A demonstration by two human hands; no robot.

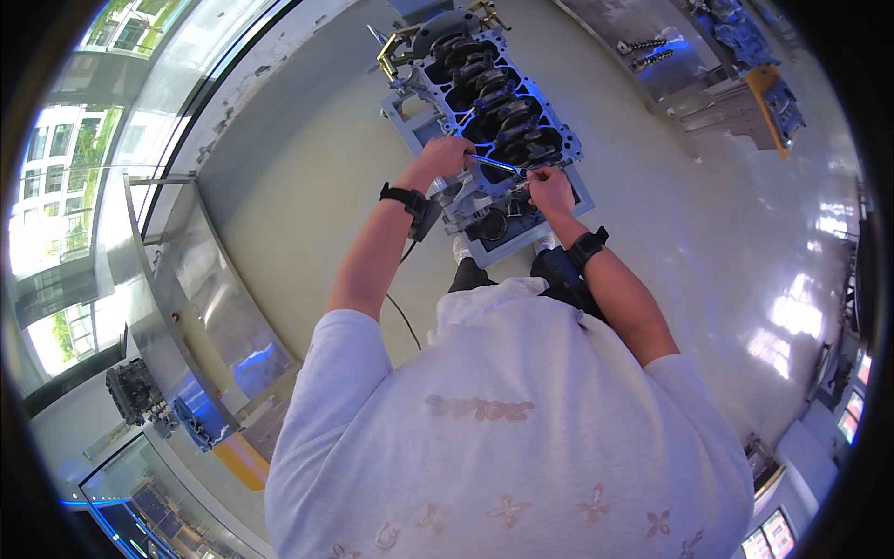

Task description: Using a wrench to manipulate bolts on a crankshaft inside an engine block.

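An engine block [568, 140] with its dark crankshaft [489, 88] exposed is mounted on a grey wheeled-looking stand [503, 247]. My left hand [444, 156] is closed on one end of a long shiny metal wrench [495, 164] lying across the near end of the block. My right hand [549, 191] has its thumb and fingers closed at the wrench's other end, by the block's near right corner. Dark round parts [489, 224] sit in the stand's tray below. What exactly the wrench's head touches is too small to tell.
A steel workbench [652, 51] with metal shafts [643, 51] stands at upper right. Another steel bench [186, 279] runs along the left by the windows, near a dark engine part [135, 391]. A black cable [400, 312] hangs at my left. My shoes are just below the stand.
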